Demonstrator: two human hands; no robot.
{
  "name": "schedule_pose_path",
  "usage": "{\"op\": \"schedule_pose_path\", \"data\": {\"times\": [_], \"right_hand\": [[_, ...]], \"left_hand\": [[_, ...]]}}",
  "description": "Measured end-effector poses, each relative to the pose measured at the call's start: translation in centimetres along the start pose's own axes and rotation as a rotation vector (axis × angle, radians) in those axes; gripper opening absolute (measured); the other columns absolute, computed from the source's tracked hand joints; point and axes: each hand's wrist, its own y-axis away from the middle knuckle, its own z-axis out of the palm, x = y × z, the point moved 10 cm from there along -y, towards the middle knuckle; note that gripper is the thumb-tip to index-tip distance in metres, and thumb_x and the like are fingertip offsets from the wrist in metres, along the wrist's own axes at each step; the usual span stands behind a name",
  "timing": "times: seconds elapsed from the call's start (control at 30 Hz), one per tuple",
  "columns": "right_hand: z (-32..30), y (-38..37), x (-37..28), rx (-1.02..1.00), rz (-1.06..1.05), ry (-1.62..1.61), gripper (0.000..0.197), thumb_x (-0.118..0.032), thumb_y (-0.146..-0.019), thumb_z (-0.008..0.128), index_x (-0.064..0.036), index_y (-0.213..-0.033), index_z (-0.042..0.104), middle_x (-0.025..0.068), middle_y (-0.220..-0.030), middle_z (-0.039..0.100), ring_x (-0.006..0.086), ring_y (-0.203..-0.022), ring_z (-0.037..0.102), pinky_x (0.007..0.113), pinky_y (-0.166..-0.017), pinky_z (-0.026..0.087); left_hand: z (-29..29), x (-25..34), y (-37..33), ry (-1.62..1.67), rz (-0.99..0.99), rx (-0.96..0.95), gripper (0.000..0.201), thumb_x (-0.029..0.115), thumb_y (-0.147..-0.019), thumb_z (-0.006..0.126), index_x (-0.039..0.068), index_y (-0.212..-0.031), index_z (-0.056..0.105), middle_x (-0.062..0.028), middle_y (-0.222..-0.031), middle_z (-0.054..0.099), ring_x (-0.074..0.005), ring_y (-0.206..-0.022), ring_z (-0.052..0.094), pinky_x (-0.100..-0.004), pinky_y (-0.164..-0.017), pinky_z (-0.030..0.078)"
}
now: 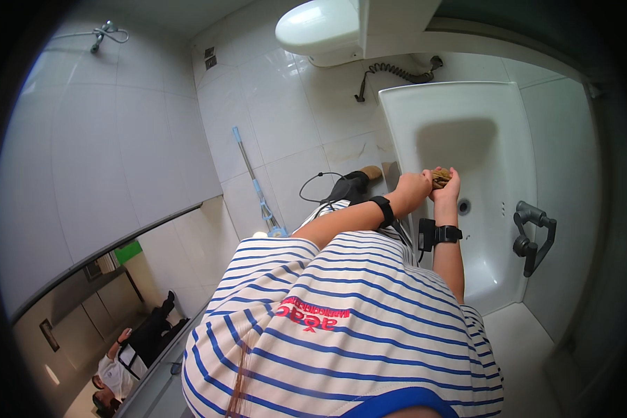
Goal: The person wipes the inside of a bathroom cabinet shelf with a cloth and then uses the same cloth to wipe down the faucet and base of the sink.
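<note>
Both hands are raised over the white sink basin (pixel 477 272). In the palm of my right hand (pixel 450 189) rests a small clump of brown, narrow pieces (pixel 440 178); their exact kind is too small to make out. The fingers of this hand curl up around the clump. From the left, my left hand (pixel 412 191) meets it with closed fingers, the fingertips pressed to the clump's edge. A black band (pixel 382 210) circles my left wrist, and a black strapped device (pixel 435 235) sits on my right wrist.
A dark grey tap (pixel 533 237) juts out at the basin's right side. Beyond the basin lie a coiled black hose (pixel 400 70) and a white toilet (pixel 320 31). A mop (pixel 254 177) stands on the left. Another person (pixel 136 352) shows at the lower left.
</note>
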Motion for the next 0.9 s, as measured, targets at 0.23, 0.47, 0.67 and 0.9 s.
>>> {"op": "schedule_pose_path", "data": {"times": [0.23,0.47,0.67,0.9], "right_hand": [[4.1,2.6,-3.2,-0.12,-0.238,0.034,0.015,-0.014,-0.082,0.049,-0.0121,-0.071,0.038,0.001,-0.065,0.043,0.0207,-0.065,0.049,0.036,-0.066,0.044],[6.3,3.5,-5.7,-0.378,-0.241,-0.02,0.02,-0.016,-0.077,0.049,-0.0129,-0.061,0.036,-0.0001,-0.059,0.04,0.0187,-0.062,0.047,0.037,-0.07,0.042],[7.7,3.2,-4.5,-0.659,-0.066,-0.245,0.026,-0.019,-0.078,0.05,-0.0147,-0.057,0.035,0.0007,-0.056,0.041,0.0174,-0.062,0.048,0.037,-0.077,0.04],[7.6,2.9,-2.3,-0.397,-0.068,0.066,0.023,-0.02,-0.088,0.05,-0.0114,-0.069,0.041,0.0044,-0.07,0.052,0.023,-0.071,0.057,0.041,-0.073,0.049]], "left_hand": [[-0.3,-2.6,-1.1,0.506,-0.177,-0.148,0.035,0.013,-0.074,0.06,-0.005,-0.098,0.042,-0.0209,-0.071,0.063,-0.0391,-0.069,0.064,-0.0453,-0.059,0.05],[0.3,-1.7,-4.1,0.83,-0.01,-0.28,0.047,0.008,-0.065,0.062,-0.006,-0.103,0.04,-0.0256,-0.081,0.062,-0.0386,-0.074,0.064,-0.0433,-0.062,0.05],[-0.7,-1.9,-3.7,0.928,-0.032,-0.441,0.055,0.009,-0.061,0.067,-0.006,-0.106,0.039,-0.0239,-0.079,0.062,-0.0373,-0.075,0.064,-0.0406,-0.061,0.051],[-0.3,-3.9,1.2,0.779,-0.17,-0.093,0.059,0.023,-0.068,0.07,0.001,-0.114,0.039,-0.0244,-0.084,0.062,-0.04,-0.081,0.061,-0.0438,-0.07,0.049]]}}
